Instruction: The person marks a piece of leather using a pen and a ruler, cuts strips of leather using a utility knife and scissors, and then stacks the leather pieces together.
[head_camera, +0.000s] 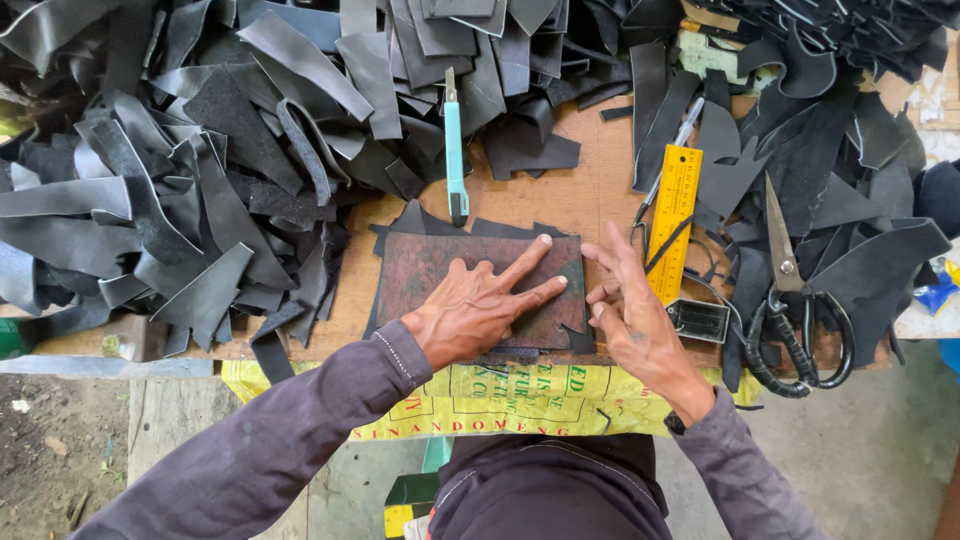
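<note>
Both hands flat, fingers spread: left hand (478, 305) covers template (480, 290), right hand (628, 310) at its edge, leather beneath mostly hidden

sleeves: long, dusty purple-grey, both arms
left cuff: ribbed, pale stitching
hands: left hand (470, 312), right hand (632, 318) bare
right wrist: dark band
</note>
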